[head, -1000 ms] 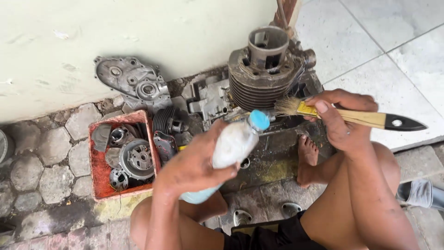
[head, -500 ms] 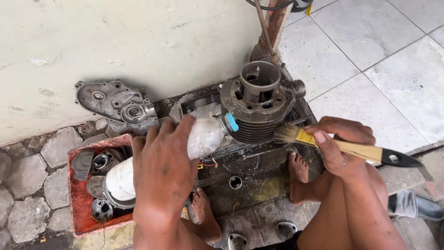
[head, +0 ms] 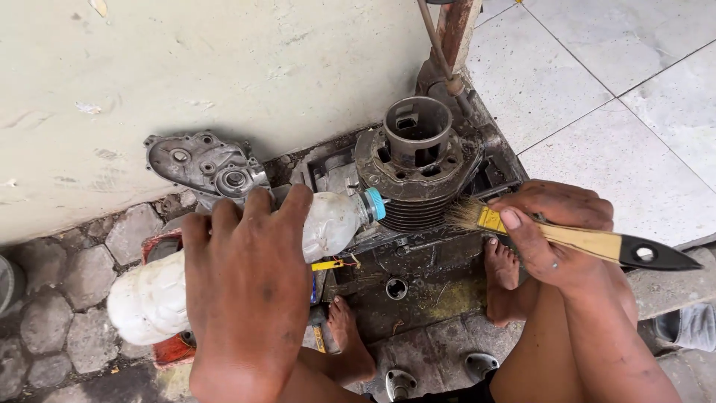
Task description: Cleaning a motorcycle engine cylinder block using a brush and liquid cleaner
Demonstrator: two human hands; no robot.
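Fingers of the left hand [head: 242, 291] wrap fully around a cloudy plastic bottle [head: 246, 257], tipped on its side with its blue cap [head: 375, 203] touching the finned engine cylinder [head: 414, 168]. The bottle looks light, soft and slick, best gripped mid-body. The right hand [head: 556, 231] pinches a wooden-handled paintbrush [head: 567, 239], bristles against the fins. Both forearms reach forward over bent knees above the grimy metal tray [head: 425, 276].

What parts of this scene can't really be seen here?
Head view only:
- Red tray: its contents are hidden by the left hand and the plastic bottle.
- Bottle contents: cloudy plastic, cannot tell.
- Brush handle middle: covered by the right hand.
- Engine cylinder bore: too dark to see inside.
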